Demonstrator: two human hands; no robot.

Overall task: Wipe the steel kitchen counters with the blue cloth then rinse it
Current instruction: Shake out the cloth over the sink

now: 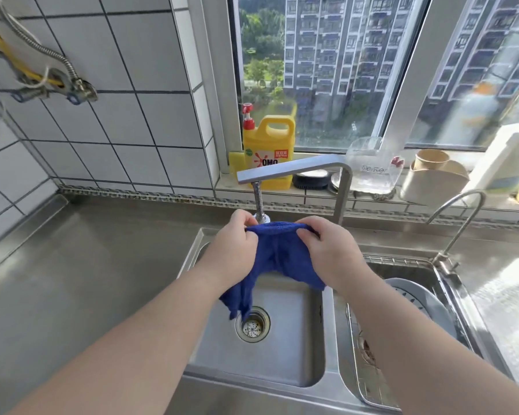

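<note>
1. We take the left sink basin (288, 354) as our landmark. The steel counter (81, 265) extends to its left and behind it; a second basin (402, 324) holding a wire rack (369, 381) adjoins it on the right.
2. The square faucet (297, 169) rises behind the basin, and its spout nozzle (259, 205) hangs above the basin's rear edge. We cannot tell whether water is running.
3. The blue cloth (282, 253) hangs above the basin, directly below the nozzle. Its top edge is stretched between our two hands; its lower corner droops toward the basin's drain (252, 324).
4. Our left hand (234, 250) grasps the cloth's left upper edge, fingers curled over the fabric.
5. Our right hand (330, 250) grasps the right upper edge, thumb and fingers pinching the fabric. Both hands are above the basin's rear half, with the cloth between and below them.
6. On the sill behind the basin stands a yellow detergent jug (270, 151), with a sponge (236, 160) touching its left side. A slim curved tap (459, 223) stands right of the basin.
</note>
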